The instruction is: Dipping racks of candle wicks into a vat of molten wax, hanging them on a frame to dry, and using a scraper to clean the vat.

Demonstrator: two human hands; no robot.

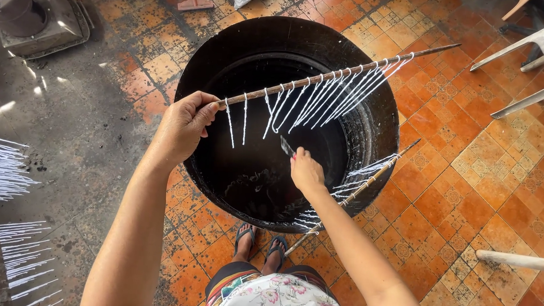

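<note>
- Head view: left hand (185, 124) fingers (208, 111) clamped round stick of white wicks (323, 79), held over black vat (378, 123)
- Right hand (306, 170) pinching a small blade (287, 147) beneath
- Second strung stick (358, 189) resting on vat rim; wicks thin, barely coated, likely early

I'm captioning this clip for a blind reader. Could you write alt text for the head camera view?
Seen from above, a person's left hand holds a thin stick hung with white strings over a big black vat, while the right hand holds a small dark tool near them. A second strung stick rests across the vat's rim, on an orange tiled floor.
</note>
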